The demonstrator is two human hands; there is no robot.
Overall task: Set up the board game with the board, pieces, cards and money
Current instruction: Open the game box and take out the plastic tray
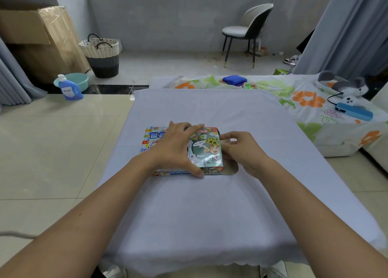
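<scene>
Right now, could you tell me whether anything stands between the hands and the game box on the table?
Nothing visible does. The left hand already lies flat on top of the game box, and the right hand is at its right end, where a cardboard flap is open. The white tablecloth around the box is bare.

**One head-worn view, looking forward and down**

The single wide-angle camera sits on the person's head, facing 12 o'clock and tilted down over the cloth-covered table (210,204). Both forearms enter from 6 o'clock, close to the lens. Farther off toward 12 o'clock lie the floor and a chair (247,29). No second view shares the scene.
</scene>
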